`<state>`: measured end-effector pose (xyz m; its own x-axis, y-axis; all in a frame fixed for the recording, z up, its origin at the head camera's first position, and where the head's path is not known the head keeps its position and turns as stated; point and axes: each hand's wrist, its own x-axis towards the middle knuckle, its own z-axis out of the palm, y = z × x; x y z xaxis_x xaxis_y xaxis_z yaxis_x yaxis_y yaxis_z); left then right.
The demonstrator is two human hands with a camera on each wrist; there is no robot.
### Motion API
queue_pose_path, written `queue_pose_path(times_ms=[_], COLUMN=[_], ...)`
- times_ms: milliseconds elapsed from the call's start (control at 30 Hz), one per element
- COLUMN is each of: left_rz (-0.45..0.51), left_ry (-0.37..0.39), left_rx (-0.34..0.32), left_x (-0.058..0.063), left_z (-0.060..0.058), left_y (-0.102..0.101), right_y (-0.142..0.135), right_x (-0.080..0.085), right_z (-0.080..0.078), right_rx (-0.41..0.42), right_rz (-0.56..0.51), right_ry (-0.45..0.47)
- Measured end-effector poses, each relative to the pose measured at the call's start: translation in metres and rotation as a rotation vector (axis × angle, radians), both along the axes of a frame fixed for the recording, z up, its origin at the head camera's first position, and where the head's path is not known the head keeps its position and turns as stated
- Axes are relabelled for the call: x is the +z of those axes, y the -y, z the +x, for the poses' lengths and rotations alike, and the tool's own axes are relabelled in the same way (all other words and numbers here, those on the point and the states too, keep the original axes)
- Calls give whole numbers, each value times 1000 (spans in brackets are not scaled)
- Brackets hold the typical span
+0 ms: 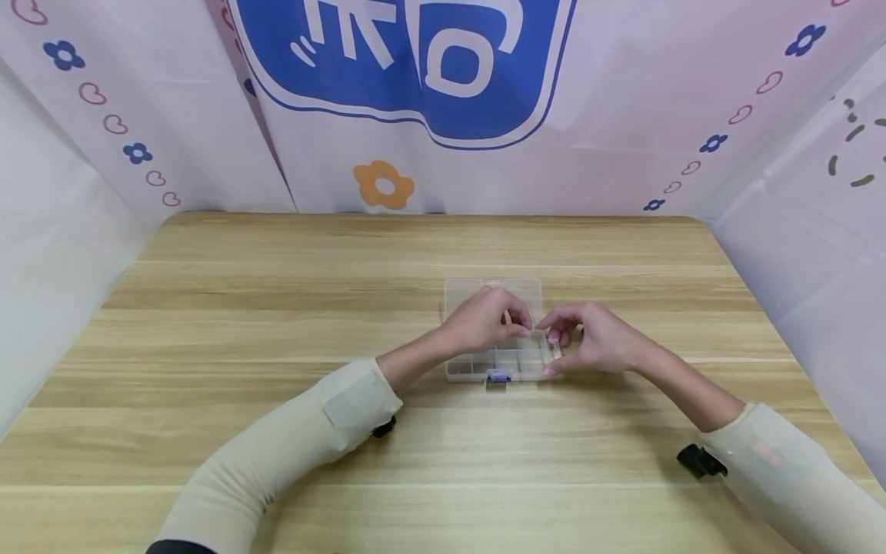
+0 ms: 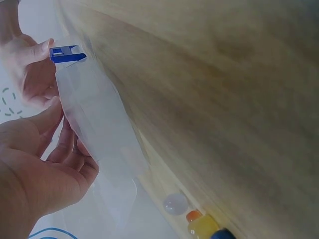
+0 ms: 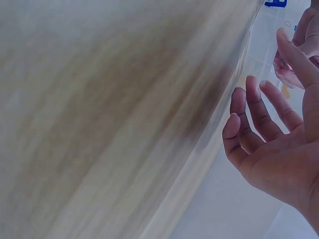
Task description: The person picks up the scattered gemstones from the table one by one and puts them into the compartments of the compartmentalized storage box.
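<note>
A clear plastic compartment box (image 1: 460,377) lies on the wooden table with its lid (image 1: 458,292) folded back and a blue latch (image 1: 498,378) at its front. My left hand (image 1: 481,319) reaches over the box, thumb and forefinger pinching at a thin clear plastic piece near the back right compartments. At the box's right end, my right hand (image 1: 609,338) holds it with the thumb at the front corner and the forefinger bent toward the back edge. Both hands' fingertips come close together. The left hand and wrist cover part of the box's left side.
In the left wrist view, a pale round ball (image 2: 175,204) and a yellow and orange object (image 2: 203,226) lie beyond the box, beside a dark blue piece (image 2: 223,234). A printed white curtain (image 1: 609,154) hangs behind the table (image 1: 277,269).
</note>
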<state>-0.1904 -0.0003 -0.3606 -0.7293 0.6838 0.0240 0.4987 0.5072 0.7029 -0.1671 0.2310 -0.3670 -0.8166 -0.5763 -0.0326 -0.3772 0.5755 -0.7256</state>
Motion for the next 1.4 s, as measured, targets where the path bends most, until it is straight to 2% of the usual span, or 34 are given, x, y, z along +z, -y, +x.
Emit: queue_pose_path(times_ms=[367,567,733,967,1233,1400], left_rz=[33,16,-1,-19,-7,-4], left_ry=[7,5,-26,-44,-94,-89], left_rx=[-49,-86,-99,-79,-67,-25], left_x=[3,11,17,22,17,16], left_z=[2,7,12,16,20,22], left_y=[10,26,42,64,91,108], right_y=[0,0,1,2,2,2], right_x=[-1,-1,-1,1,1,1], right_z=[-1,-1,-1,0,0,0], right_rx=[10,8,5,-4,3,6], right_rz=[1,4,2,22,27,30], right_ry=[2,-4,0,9,14,10])
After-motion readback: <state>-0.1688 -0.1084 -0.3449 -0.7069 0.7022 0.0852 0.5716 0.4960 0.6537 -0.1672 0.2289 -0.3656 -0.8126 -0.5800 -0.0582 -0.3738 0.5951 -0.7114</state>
